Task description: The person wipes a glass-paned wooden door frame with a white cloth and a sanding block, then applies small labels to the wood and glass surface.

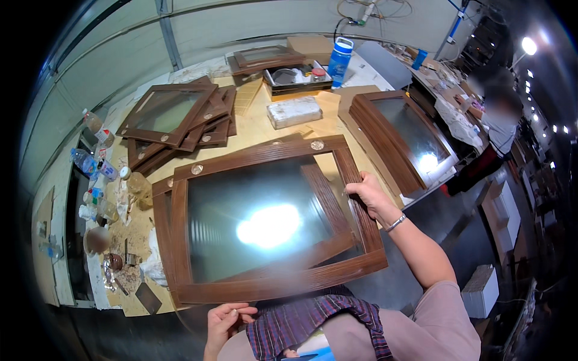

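Note:
My right hand grips the right side of a brown wooden cabinet door with a glass pane that reflects a bright light. This door lies tilted over a second brown framed door, whose left and right edges show behind and through the glass. Below the front edge of the held door is my left hand, fingers loosely bent and partly apart, with nothing seen in it. Round pale discs sit on the upper corners of the held door.
Stacked brown framed doors lie at the far left and right. A white-grey block, a box of small items and a blue bottle stand behind. Bottles and a scraper line the left. A person stands far right.

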The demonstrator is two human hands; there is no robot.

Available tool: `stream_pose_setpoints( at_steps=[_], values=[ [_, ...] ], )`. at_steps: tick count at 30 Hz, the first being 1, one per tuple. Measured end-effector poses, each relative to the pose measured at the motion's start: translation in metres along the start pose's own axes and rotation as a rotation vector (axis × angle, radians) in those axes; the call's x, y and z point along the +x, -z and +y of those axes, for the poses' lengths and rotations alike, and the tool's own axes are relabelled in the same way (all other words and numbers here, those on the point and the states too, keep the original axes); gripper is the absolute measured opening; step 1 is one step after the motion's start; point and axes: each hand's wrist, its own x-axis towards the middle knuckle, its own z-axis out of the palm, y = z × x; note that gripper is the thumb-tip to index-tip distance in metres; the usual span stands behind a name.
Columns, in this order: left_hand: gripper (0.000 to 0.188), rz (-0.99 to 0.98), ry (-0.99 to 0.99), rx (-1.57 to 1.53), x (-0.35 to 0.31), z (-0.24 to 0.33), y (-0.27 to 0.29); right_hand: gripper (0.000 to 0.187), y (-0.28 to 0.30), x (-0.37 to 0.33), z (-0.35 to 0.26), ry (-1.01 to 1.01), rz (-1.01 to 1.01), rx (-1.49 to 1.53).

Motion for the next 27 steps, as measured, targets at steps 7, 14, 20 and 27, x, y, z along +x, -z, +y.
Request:
stream_pose_setpoints(
  at_steps=[7, 14, 20, 27],
  values=[
    [0.024, 0.110, -0.115, -0.113, 0.012, -0.028, -0.015, 0.036, 0.031, -0.015, -0.002, 0.072, 0.021, -0.009],
    [0.034, 0.005, -0.329, -0.255, 0.046, -0.062, -0.100, 0.034, 0.097, 0.021, 0.008, 0.159, -0.010, -0.076],
    [0.034, -0.180, -0.345, -0.159, 0.114, -0.064, -0.174, 0.033, 0.208, 0.062, 0.017, 0.234, 0.104, 0.030],
    [0.025, -0.065, -0.257, -0.179, 0.167, -0.057, -0.271, 0.031, 0.295, 0.089, 0.030, 0.246, 0.179, 0.079]
  ],
)
